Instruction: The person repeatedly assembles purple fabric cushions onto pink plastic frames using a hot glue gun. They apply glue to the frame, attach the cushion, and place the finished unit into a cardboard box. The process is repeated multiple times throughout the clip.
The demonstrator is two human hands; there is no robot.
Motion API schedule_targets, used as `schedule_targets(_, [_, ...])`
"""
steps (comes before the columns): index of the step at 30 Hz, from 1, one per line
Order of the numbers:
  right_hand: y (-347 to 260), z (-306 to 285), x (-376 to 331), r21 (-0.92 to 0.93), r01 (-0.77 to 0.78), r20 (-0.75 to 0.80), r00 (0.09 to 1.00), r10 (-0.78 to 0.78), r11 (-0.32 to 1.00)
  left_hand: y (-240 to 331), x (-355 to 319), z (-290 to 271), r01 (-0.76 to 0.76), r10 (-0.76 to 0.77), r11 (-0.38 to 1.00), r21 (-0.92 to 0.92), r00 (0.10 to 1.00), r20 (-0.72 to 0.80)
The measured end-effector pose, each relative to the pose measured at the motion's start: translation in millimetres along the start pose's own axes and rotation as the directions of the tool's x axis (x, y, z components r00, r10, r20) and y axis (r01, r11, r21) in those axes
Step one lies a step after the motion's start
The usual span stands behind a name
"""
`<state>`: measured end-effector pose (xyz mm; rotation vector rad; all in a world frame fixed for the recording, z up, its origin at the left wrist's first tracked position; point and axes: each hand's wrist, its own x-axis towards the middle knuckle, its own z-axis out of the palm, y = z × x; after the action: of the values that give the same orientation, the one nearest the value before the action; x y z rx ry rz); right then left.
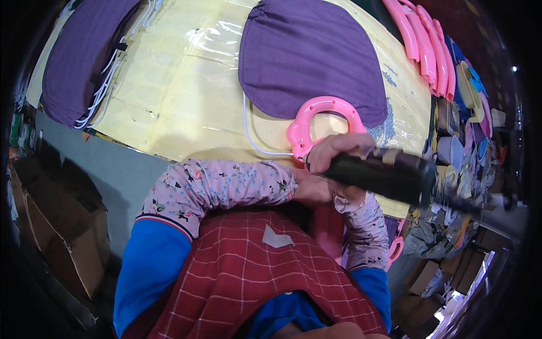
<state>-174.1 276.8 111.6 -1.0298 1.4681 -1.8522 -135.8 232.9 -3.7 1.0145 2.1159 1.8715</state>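
Observation:
A pink plastic ring [327,104] with small holes lies at the near edge of a purple cloth panel [307,53]. A thin white cord or rod [247,121] loops from the panel to the ring's near end. My right hand [343,148] is closed round a dark, cylindrical power tool [378,175], probably an electric screwdriver. It is tilted, with its front end by the ring and its back end to the right. My left hand [312,188] reaches across to just below the ring, its fingers hidden by the tool and right hand.
Yellow plastic-covered sheeting [169,107] spreads over the table. Small grey pieces [389,79], perhaps screws, lie right of the panel. Curved pink tubes [432,51] are stacked at the far right. More purple panels [70,62] lie far left. A cardboard box [62,226] stands at left.

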Motion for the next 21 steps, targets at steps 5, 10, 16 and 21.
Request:
schedule_targets(5, [4, -10, 8, 0.15, 0.179, -0.135, 0.978, -0.159, 0.972, -22, -11, 15, -0.012, -0.038, 0.928, 0.372, 0.991, 0.125])
schedule_targets(10, [-37, -111, -38, -0.286, 0.227, -0.502, 0.792, -0.347, 0.931, 79, -59, -48, -0.148, 0.285, 0.747, 0.648, 0.952, -0.112])
schedule_targets(16, [-32, -256, -105, -0.268, -0.035, -0.882, 0.411, -0.23, 0.963, 29, -122, -135, 0.156, -0.239, 0.96, -0.232, 0.027, -0.971])
schedule_targets(21, [-15, -276, -122, -0.624, -0.369, -0.779, 0.365, -0.51, 0.689, 28, -119, -194, -0.02, -0.584, 0.766, -0.642, 0.395, -0.709])
